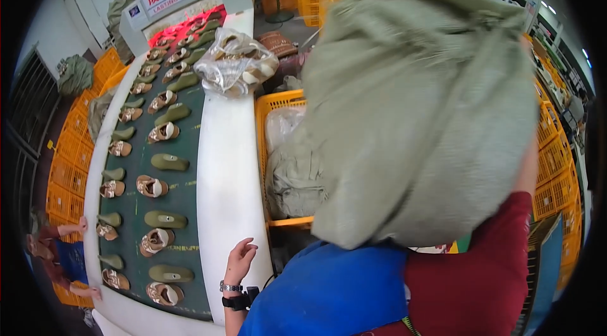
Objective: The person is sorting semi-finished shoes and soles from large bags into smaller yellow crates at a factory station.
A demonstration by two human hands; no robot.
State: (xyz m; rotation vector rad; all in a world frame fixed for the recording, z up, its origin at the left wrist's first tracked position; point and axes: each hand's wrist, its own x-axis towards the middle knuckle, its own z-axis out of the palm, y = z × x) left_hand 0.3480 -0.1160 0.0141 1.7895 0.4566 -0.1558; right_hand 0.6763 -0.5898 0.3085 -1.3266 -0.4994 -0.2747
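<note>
A large grey-green woven sack hangs raised in front of me, its upper right part bunched into folds. My right arm runs up along the sack's right edge; the sack covers most of the hand, which holds it up. My left hand, with a bracelet and a black watch at the wrist, is over the white ledge beside the conveyor. Its fingers are loosely spread and hold nothing. Under the sack's left side stands a yellow crate holding grey cloth and clear plastic.
On the left, a green conveyor belt carries rows of brown-and-white shoes and green shoe lasts. A clear bag of shoes lies on the ledge. Another person stands across the belt. Stacked yellow crates line the right.
</note>
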